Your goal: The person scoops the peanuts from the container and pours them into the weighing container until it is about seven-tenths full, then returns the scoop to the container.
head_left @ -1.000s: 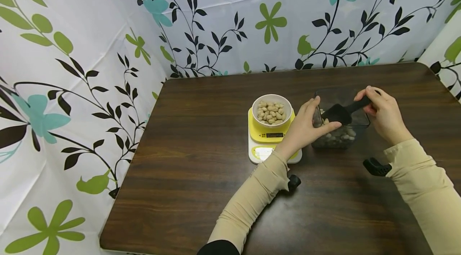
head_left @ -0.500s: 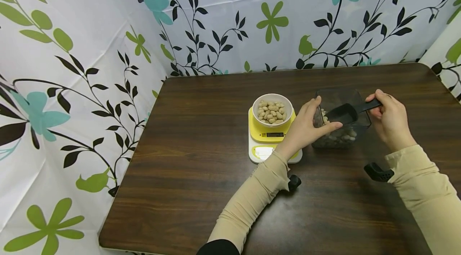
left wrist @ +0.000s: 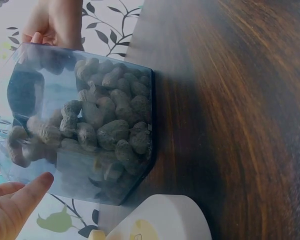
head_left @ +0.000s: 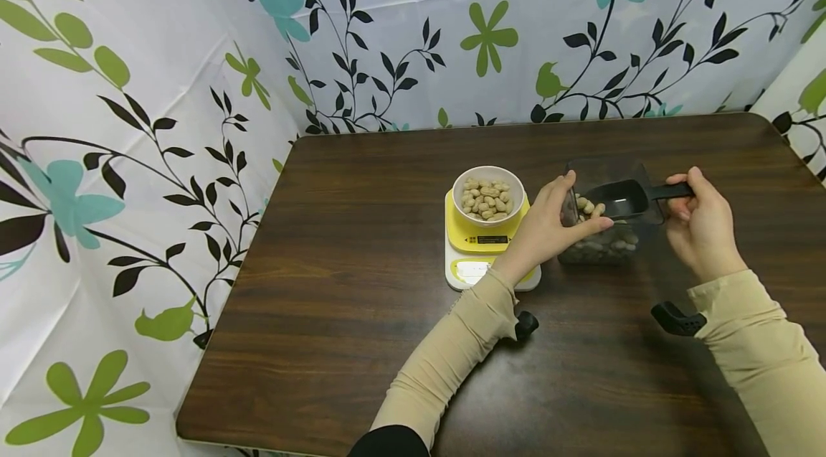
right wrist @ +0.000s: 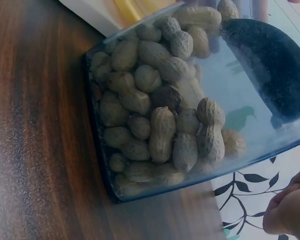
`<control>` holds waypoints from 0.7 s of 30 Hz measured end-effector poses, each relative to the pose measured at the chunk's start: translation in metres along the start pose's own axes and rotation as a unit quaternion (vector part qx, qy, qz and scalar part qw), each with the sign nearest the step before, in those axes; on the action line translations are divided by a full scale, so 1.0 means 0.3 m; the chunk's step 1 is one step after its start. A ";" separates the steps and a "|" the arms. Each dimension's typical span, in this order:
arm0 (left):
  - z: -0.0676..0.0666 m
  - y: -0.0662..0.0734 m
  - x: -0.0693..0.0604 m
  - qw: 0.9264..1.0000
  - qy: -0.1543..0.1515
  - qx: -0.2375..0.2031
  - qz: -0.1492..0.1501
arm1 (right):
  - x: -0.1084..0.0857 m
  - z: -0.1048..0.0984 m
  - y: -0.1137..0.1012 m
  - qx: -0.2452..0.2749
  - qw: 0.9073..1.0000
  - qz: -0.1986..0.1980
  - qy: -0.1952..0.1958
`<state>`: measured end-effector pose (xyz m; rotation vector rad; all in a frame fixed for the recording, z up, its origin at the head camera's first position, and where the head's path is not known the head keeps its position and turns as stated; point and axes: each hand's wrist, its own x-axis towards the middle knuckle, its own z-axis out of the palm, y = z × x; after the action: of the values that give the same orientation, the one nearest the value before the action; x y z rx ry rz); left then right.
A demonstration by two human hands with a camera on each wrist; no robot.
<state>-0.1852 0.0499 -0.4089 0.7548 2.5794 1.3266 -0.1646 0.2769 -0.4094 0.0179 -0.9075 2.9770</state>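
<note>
A clear plastic container part-filled with unshelled peanuts stands on the right half of the table. My left hand holds its left side, thumb along the near wall and fingers toward the far side. My right hand pinches the handle of a black scoop at the container's right rim. The scoop's bowl lies inside the container's mouth, above most of the peanuts, and looks dark with no peanuts visible in it. Left of the container, a white bowl of peanuts sits on a yellow-and-white kitchen scale.
The dark wood table reaches well to the left of the scale. Behind it hangs a white curtain with leaf and bird prints. The scale's base stands close beside the container.
My right hand has shifted right and slightly toward me, drawing the scoop rightward inside the container. More peanuts show at the container's left side. My left hand has stayed put.
</note>
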 end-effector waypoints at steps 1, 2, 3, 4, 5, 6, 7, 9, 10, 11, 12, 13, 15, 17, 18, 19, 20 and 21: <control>0.000 0.000 0.000 1.000 0.001 0.000 -0.002 | 0.000 0.001 0.003 -0.007 1.000 0.001 -0.011; 0.000 0.000 -0.001 1.000 0.002 0.000 -0.003 | 0.001 0.003 0.008 -0.014 1.000 0.002 -0.023; 0.000 0.000 -0.001 1.000 0.002 -0.001 -0.006 | 0.001 0.004 0.012 -0.018 0.999 0.004 -0.035; 0.000 0.001 -0.002 1.000 0.003 -0.002 -0.006 | 0.002 0.005 0.016 -0.020 0.999 0.006 -0.046; 0.001 0.001 -0.002 1.000 0.004 -0.002 -0.007 | 0.002 0.006 0.020 -0.023 0.998 0.009 -0.056; 0.001 0.001 -0.002 1.000 0.005 -0.003 -0.008 | 0.002 0.007 0.023 -0.026 0.998 0.013 -0.063; 0.001 0.000 -0.002 1.000 0.005 -0.004 -0.008 | 0.002 0.007 0.025 -0.024 0.997 0.015 -0.065; 0.003 0.000 -0.002 1.000 0.005 -0.006 -0.007 | 0.000 0.007 0.025 -0.014 0.998 0.019 -0.060; 0.003 -0.001 -0.002 1.000 0.005 -0.006 -0.007 | -0.001 0.006 0.024 -0.007 0.998 0.021 -0.054; 0.004 -0.002 -0.002 1.000 0.006 -0.006 -0.007 | -0.003 0.006 0.022 -0.001 0.999 0.024 -0.047; 0.004 -0.002 -0.002 1.000 0.005 -0.008 -0.008 | -0.004 0.005 0.020 0.006 0.999 0.028 -0.040; 0.004 -0.002 -0.002 1.000 0.006 -0.009 -0.008 | -0.006 0.005 0.018 0.013 0.999 0.033 -0.032; 0.005 -0.002 -0.003 1.000 0.007 -0.011 -0.008 | -0.011 0.003 0.017 0.030 0.999 0.040 -0.017; 0.007 -0.002 -0.003 1.000 0.008 -0.014 -0.009 | -0.016 -0.001 0.017 0.057 0.997 0.047 -0.008; 0.007 -0.002 -0.004 1.000 0.007 -0.016 -0.009 | -0.018 -0.002 0.017 0.072 0.996 0.051 -0.005; 0.008 -0.003 -0.004 1.000 0.007 -0.016 -0.009 | -0.020 -0.005 0.019 0.087 0.995 0.053 -0.003; 0.009 -0.003 -0.005 1.000 0.007 -0.016 -0.010 | -0.021 -0.007 0.020 0.102 0.993 0.054 -0.002; 0.009 -0.004 -0.006 1.000 0.006 -0.016 -0.010 | -0.023 -0.008 0.021 0.116 0.992 0.056 -0.001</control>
<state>-0.1832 0.0505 -0.4115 0.7152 2.5610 1.3668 -0.1579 0.2729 -0.4151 -0.0255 -0.5757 3.1697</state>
